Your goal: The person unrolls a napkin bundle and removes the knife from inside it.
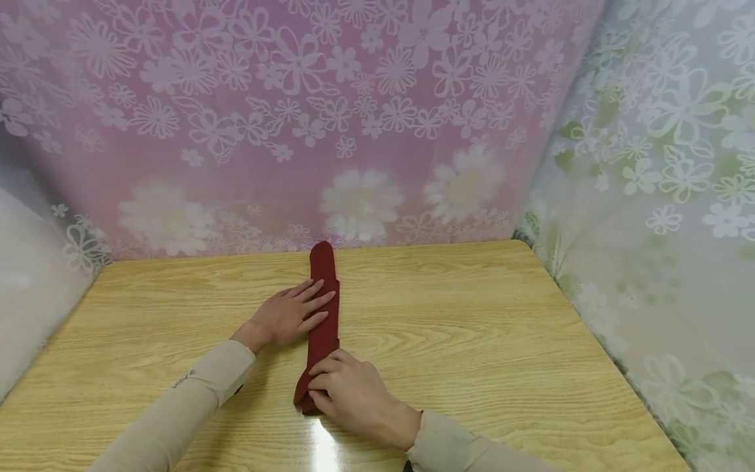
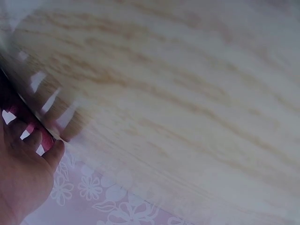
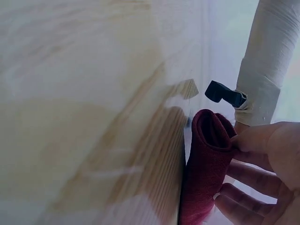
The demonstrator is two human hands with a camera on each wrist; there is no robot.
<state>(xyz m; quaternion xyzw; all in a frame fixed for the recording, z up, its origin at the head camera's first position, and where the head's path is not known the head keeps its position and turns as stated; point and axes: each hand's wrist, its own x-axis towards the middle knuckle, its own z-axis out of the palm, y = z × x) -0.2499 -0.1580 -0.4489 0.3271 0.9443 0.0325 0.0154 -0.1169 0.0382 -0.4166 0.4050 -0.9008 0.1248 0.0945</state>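
A long, narrow strip of folded dark red cloth (image 1: 324, 331) lies on the table, running from its far edge toward me. My left hand (image 1: 289, 314) rests on its middle from the left side, fingers straight and spread across the fabric. At the near end, my right hand (image 1: 354, 396) pinches the cloth from the right with curled fingers. In the right wrist view, this end of the cloth (image 3: 204, 173) shows as a rolled-over fold with layers inside, thumb and fingers at its edge. The left wrist view catches only a sliver of red cloth beyond the left fingers (image 2: 55, 152).
The wood-grain table (image 1: 472, 341) carries a bright light reflection near its front. A pink flowered curtain (image 1: 354, 131) hangs along the back edge, and a pale flowered one (image 1: 660, 262) stands along the right. A small black device (image 3: 225, 93) sits at the left sleeve's cuff.
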